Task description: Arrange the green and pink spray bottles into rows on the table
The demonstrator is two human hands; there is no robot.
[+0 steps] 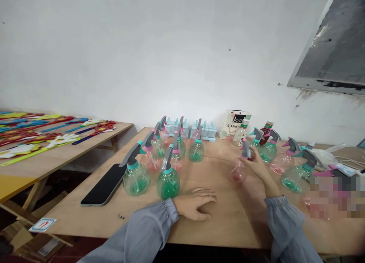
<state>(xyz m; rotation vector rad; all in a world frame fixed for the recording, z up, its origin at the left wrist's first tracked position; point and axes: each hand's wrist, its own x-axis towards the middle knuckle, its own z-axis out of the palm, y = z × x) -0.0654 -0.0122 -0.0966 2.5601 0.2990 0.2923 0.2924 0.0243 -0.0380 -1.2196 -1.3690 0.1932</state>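
My right hand (254,161) is closed around the grey and pink spray head of a clear pink spray bottle (237,173), which tilts slightly over the wooden table (228,221). Flat on the tabletop lies my left hand (196,203), its fingers spread and holding nothing. Just beyond that wrist stands a green spray bottle (168,184) with green liquid inside. Another green spray bottle (137,181) is to its left, in front of several pink and green ones. On the right, a green spray bottle (293,177) and a pink spray bottle (281,163) stand among more bottles.
A black phone (102,185) lies near the left edge. Along the wall are light-blue plastic racks (209,133), a printed box (228,129) and a dark red bottle (265,131). Colourful flat hand-shaped pieces (61,140) cover a second table at left. Part of the right side is pixelated.
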